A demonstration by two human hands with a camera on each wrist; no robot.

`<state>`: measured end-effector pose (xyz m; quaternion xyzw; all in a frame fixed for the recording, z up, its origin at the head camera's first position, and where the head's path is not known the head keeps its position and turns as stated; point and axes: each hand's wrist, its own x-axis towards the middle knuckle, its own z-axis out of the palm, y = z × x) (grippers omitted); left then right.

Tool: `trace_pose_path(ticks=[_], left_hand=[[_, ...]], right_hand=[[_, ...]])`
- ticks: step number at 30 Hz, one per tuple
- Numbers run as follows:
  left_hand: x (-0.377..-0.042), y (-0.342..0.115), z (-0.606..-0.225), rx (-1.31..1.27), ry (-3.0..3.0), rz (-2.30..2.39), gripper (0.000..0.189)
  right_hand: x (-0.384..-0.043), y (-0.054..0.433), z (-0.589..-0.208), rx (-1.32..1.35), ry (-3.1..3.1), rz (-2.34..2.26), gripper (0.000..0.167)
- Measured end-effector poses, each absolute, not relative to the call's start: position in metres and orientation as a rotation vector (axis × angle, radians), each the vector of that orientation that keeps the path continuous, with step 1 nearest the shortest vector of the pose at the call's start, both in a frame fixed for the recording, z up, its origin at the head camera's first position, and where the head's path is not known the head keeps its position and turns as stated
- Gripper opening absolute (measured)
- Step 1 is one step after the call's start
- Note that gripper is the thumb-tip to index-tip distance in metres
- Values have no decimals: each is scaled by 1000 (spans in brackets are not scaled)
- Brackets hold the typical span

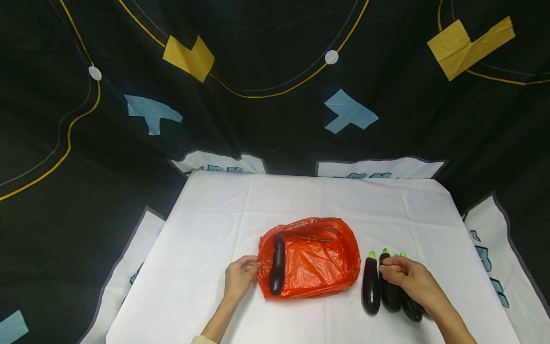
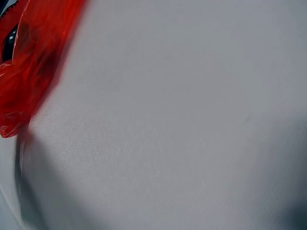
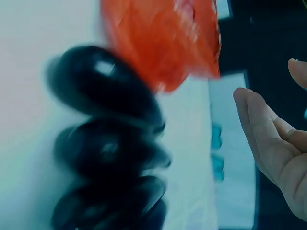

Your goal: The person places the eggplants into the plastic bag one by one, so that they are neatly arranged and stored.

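Note:
An orange-red plastic bag (image 1: 351,255) lies spread wide, its mouth facing up. One dark purple eggplant (image 1: 278,264) rests inside along its left side. At the bag's left rim, my left hand (image 1: 239,277) pinches the plastic between thumb and fingers; the left wrist view shows only a bag edge (image 2: 41,52) and cloth. Several eggplants (image 1: 371,287) with green stem ends lie side by side to the right of the bag. Over them hovers my right hand (image 1: 410,278), holding nothing. In the right wrist view its fingers (image 3: 261,127) are extended, with a gap to the thumb.
A white cloth covers the table (image 1: 215,215). Behind it and along both sides hangs a dark curtain (image 1: 266,129) with yellow and blue shapes and a white patterned border (image 1: 378,168).

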<state>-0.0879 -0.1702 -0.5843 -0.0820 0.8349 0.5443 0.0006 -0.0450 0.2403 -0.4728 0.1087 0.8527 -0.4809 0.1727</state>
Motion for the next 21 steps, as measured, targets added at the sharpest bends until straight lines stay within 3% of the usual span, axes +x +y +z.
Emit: trace_pose_path(ticks=[9,15,21], left_hand=[[-87,-171,-582,-259,2622,1706,13],[-87,-171,-583,-265,2630,1698,13],[-86,-171,-582,-255,2638,1703,13]], right_hand=[[-33,289,-488,471,2598,-1073,76],[-30,312,-498,726,2578,-1010,85],[-25,329,-503,836,2608,-991,80]])
